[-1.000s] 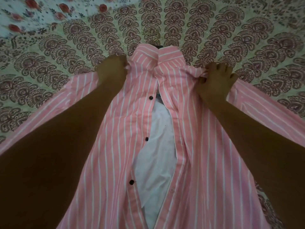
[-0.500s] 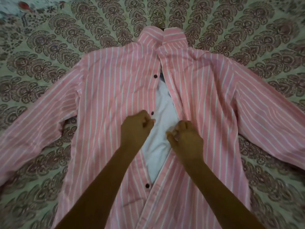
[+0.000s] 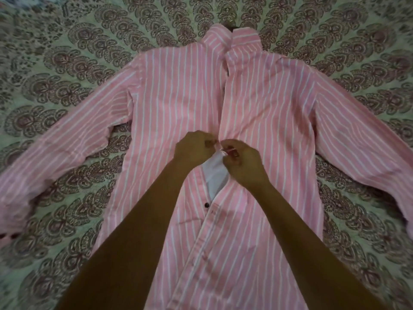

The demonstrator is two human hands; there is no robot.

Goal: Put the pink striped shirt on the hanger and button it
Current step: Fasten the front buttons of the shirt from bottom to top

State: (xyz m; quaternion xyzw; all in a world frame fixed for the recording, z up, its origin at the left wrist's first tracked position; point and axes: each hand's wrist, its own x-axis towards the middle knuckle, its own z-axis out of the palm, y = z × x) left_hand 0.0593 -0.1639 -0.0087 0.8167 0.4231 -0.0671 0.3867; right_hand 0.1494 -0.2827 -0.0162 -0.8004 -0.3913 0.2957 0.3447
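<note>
risk 1: the button could go into the wrong hole. The front edges are held skewed, so the front would end up a row off and pucker.
risk 2: the white lining (image 3: 215,173) bulging in the gap could get caught under the placket if the edges close over it.
risk 3: pulling the edges sideways may drag the shirt off square. The hanger is hidden by cloth, so I can't confirm it is seated.
shirt: the pink striped shirt (image 3: 178,97) lies face-up on the patterned bedspread (image 3: 67,63), collar away from the camera and sleeves spread to both sides.
left grip: the left grip (image 3: 192,148) has its fingers curled, pinching the button-side front edge at mid-chest.
right grip: the right grip (image 3: 243,162) has its fingers curled, pinching the hole-side edge.
shirt vs grips: both grips are at the centre opening, nearly touching each other. Above them the edges meet; I can't tell if they are fastened. Just below, the gap is open.
next: a dark button (image 3: 206,205) sits unfastened below the grips, at the foot of the gap.
step: judged to be mid-buttoning at chest level, with the lower rows left to do.
</note>
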